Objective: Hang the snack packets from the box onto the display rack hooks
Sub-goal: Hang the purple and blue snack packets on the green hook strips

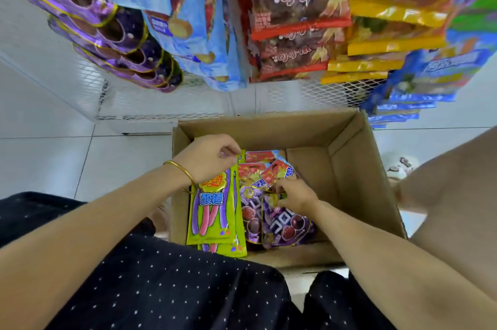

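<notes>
An open cardboard box (355, 168) stands on the floor below me. Inside lie green packets (212, 211), purple packets (285, 224) and red-and-blue packets (265, 168). My left hand (209, 157) pinches the top edge of the green packets, which hang down from it at the box's left side. My right hand (294, 193) reaches into the box and its fingers grip the top of a purple packet. The white mesh display rack (166, 103) rises behind the box, with rows of hung packets.
Purple packets (107, 28), blue packets (188, 14), red packets (295, 28) and yellow packets (390, 33) hang on the rack overhead. More blue packets (419, 82) hang at the right. White floor tiles (53, 149) lie left of the box. My knees flank it.
</notes>
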Demonstrator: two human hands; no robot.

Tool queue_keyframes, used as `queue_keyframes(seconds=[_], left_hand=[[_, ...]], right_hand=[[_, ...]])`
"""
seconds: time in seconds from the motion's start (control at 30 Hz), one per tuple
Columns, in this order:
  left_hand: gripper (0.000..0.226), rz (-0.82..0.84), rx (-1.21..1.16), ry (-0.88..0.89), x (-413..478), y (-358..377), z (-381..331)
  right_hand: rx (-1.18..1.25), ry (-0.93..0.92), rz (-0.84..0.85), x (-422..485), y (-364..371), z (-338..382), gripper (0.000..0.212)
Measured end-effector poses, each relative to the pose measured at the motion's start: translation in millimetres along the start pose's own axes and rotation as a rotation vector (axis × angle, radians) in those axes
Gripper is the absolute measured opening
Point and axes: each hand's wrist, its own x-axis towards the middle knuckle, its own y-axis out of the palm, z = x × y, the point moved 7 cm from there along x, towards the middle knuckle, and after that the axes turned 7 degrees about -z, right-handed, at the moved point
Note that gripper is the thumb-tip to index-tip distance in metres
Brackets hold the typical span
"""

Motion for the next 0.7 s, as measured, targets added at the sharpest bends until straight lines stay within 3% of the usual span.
queue_keyframes(seconds=[0.13,0.23,0.37,0.47,0.6,0.63,0.7], left_hand=[[0.019,-0.003,-0.004,0.006,1,0,0],[0.019,-0.003,-0.017,0.016,-1,0,-1],[0.025,0.044,-0.058,0.022,-5,3,-3],[0.035,0.065,-0.099,0.047,-7,3,-12],[0.013,-0.089,-0.157,0.147,-13,-30,-35],[0.025,-0.132,-0.178,0.167,-16,-42,-39],[0.028,-0.206,-0.215,0.189,-25,-72,-42]], right_hand=[[0.053,-0.036,0.003,1,-6,3,0.035],[0.296,-0.041,0.038,-2,-31,15,0.034],[0.582,-0.095,-0.058,-17,-104,43,0.032],[0.632,-0.178,-0.152,-35,-153,69,0.027],[0.673,-0.25,-0.293,-59,-201,106,0.022],[0.685,-0.258,-0.323,-63,-209,116,0.022],[0.692,-0.296,-0.401,-74,-224,140,0.022]])
